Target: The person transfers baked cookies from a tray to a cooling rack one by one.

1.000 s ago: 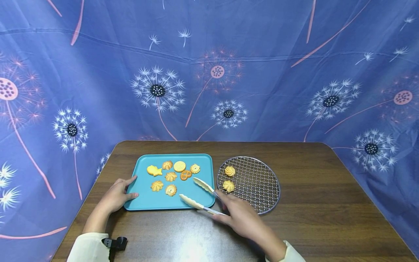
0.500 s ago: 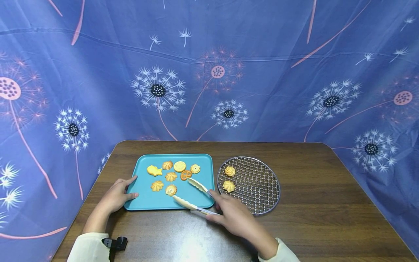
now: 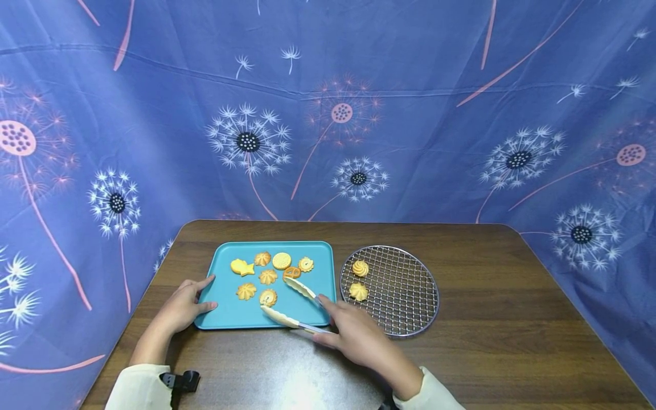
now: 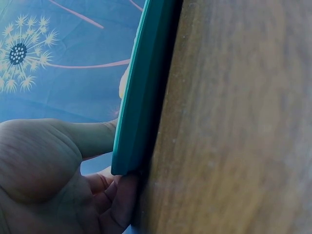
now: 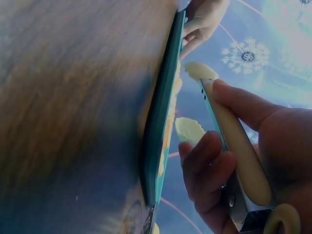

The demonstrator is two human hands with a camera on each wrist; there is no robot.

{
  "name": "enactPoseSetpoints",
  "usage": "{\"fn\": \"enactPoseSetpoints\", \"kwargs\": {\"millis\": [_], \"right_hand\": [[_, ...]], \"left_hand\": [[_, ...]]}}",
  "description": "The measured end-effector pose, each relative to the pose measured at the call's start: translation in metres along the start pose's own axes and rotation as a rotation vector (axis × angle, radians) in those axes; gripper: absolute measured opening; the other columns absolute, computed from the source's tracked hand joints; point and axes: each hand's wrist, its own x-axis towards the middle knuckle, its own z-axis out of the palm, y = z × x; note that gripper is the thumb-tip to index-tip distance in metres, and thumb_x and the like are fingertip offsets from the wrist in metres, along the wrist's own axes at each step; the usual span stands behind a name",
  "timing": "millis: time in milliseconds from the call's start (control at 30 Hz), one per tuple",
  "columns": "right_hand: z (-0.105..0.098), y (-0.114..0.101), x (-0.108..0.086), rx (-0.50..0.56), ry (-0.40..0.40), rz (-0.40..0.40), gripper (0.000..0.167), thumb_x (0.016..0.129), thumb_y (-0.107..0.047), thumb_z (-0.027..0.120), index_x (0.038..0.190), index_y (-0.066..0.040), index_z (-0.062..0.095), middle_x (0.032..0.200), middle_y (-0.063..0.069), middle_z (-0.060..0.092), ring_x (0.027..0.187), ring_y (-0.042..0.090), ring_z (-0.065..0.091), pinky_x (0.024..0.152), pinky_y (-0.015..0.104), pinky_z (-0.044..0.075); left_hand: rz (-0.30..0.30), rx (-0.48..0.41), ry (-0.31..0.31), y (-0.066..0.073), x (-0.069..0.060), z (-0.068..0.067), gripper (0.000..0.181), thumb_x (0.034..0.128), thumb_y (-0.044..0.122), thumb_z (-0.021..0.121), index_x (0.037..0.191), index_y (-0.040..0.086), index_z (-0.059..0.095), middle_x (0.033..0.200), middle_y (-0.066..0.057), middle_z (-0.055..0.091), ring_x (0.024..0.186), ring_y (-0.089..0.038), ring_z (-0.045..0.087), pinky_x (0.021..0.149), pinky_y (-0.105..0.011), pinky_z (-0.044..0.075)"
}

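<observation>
A turquoise tray [image 3: 225,316] lies on the table with several cookies on it. My left hand [image 3: 180,306] holds its left edge; in the left wrist view the thumb [image 4: 92,137] is at the rim and curled fingers are below it. My right hand [image 3: 353,333] grips tongs [image 5: 241,151] with cream scalloped tips, spread apart above the tray. One tip is beside the round scalloped cookie [image 3: 268,297], the other just in front of the pretzel [image 3: 292,273], partly covering it. A fish-shaped cookie [image 3: 241,267] and several flower-shaped cookies [image 3: 246,291] lie further left.
Right of the tray, a round wire rack [image 3: 405,296] bears a swirled cookie [image 3: 360,268] and a flower-shaped cookie [image 3: 359,291] near its left rim. The brown wooden table [image 3: 492,319] ends at a blue dandelion-print cloth [image 3: 430,131] behind.
My right hand has carried the spread tongs leftward over the tray, toward the pretzel and the round scalloped cookie. My left hand has stayed on the tray's edge.
</observation>
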Motion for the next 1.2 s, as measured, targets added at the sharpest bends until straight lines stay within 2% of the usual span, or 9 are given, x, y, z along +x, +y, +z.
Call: {"fn": "enactPoseSetpoints", "kwargs": {"millis": [300,433,600,900,1200], "right_hand": [[0.005,-0.005,0.008,-0.044,-0.023,0.005,0.078,0.091,-0.049,0.076,0.153,-0.008,0.050,0.109,0.004,0.068,0.090,0.016,0.062,0.080,0.041,0.053],[0.007,-0.006,0.011,-0.046,-0.029,0.002,0.078,0.091,-0.048,0.075,0.153,-0.008,0.050,0.106,0.003,0.068,0.089,0.016,0.062,0.081,0.042,0.052],[0.010,-0.006,0.014,-0.048,-0.036,0.000,0.078,0.091,-0.049,0.075,0.153,-0.008,0.050,0.093,-0.003,0.063,0.078,0.011,0.055,0.073,0.035,0.049],[0.014,-0.009,0.018,-0.071,-0.046,0.011,0.077,0.092,-0.052,0.073,0.153,-0.010,0.050,0.116,0.008,0.070,0.091,0.020,0.065,0.078,0.042,0.053],[0.017,-0.011,0.021,-0.091,-0.048,0.018,0.074,0.093,-0.050,0.072,0.153,-0.011,0.051,0.112,0.007,0.070,0.089,0.020,0.064,0.081,0.046,0.053]], "left_hand": [[-0.010,-0.010,0.003,0.001,-0.001,0.000,0.073,0.0935,0.016,0.077,0.154,-0.005,0.040,0.110,-0.020,0.050,0.086,-0.025,0.046,0.072,-0.036,0.038],[-0.008,-0.013,0.005,0.001,-0.002,0.000,0.073,0.0937,0.016,0.076,0.154,-0.004,0.040,0.109,-0.019,0.050,0.086,-0.025,0.046,0.072,-0.036,0.038],[-0.003,-0.007,0.005,0.001,-0.002,0.000,0.073,0.0937,0.016,0.076,0.154,-0.004,0.040,0.109,-0.019,0.050,0.085,-0.025,0.046,0.072,-0.036,0.038],[-0.007,0.001,-0.001,0.001,-0.001,0.000,0.073,0.0936,0.016,0.076,0.154,-0.005,0.040,0.108,-0.020,0.050,0.087,-0.026,0.047,0.073,-0.037,0.039],[-0.008,-0.002,-0.002,0.001,0.000,0.000,0.073,0.0937,0.016,0.076,0.154,-0.005,0.040,0.106,-0.018,0.049,0.086,-0.025,0.046,0.072,-0.037,0.038]]}}
